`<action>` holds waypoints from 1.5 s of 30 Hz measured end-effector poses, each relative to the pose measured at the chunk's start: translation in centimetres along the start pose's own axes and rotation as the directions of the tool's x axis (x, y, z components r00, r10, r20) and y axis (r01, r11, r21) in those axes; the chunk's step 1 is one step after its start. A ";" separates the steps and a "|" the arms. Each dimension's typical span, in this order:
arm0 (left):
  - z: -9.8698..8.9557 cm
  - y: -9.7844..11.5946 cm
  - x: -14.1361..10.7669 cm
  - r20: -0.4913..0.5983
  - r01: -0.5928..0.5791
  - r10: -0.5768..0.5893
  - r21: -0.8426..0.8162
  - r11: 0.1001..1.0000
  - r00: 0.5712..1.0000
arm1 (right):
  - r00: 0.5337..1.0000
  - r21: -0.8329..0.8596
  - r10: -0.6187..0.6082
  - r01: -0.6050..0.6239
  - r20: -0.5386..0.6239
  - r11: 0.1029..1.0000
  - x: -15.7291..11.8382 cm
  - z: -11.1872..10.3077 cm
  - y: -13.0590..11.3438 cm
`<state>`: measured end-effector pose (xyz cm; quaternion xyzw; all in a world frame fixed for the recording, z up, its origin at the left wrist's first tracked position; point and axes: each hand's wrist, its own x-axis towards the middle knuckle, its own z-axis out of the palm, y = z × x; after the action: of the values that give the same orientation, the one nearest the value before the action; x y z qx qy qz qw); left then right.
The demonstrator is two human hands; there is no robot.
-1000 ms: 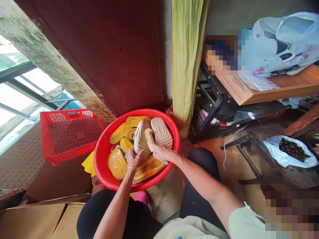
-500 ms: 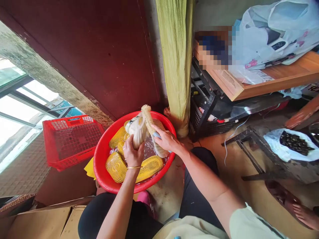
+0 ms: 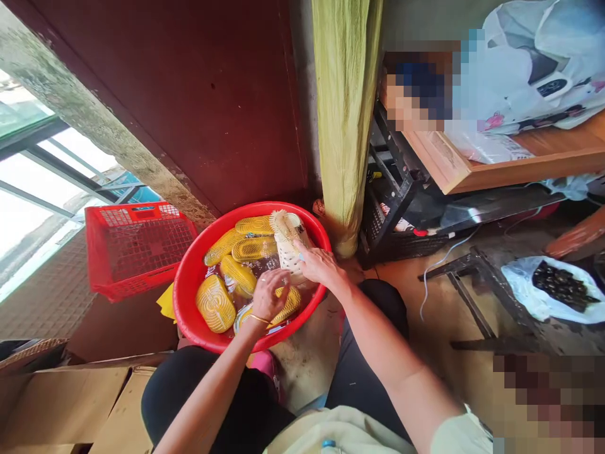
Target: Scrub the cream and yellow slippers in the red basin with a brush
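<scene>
Head view: apparent scrubbing step. Right hand point(image 3: 321, 263) grip closed on scrub brush point(image 3: 282, 226), over perforated white shoe point(image 3: 289, 255) in red basin point(image 3: 181, 287); left hand point(image 3: 270, 295) half-curled, hold unclear. Next stroke likely requires steadying shoe.

Single head-worn view, facing forward and down, red basin point(image 3: 182, 299) near

A white shoe point(image 3: 287, 257) with little dark holes sat on the right side of a big, round, red tub point(image 3: 182, 309). A brush point(image 3: 282, 227) with pale, fuzzy bristles was up against it. Shoes with yellow bottoms point(image 3: 215, 304) lay around the tub in water point(image 3: 265, 267), many upside down, showing bumpy lines and rings.
</scene>
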<state>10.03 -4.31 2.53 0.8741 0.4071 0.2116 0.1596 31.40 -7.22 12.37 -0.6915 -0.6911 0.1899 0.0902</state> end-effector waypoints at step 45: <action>-8.5 -8.4 -5.2 -0.168 0.642 -0.883 -0.629 0.438 0.438 | 0.999 -0.101 0.028 -0.031 -0.027 0.994 2.8 6.8 -2.5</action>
<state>-2.62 -2.27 4.76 0.4272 0.7283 0.4111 0.3436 26.42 -5.35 6.77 -0.7077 -0.6884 0.1471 0.0610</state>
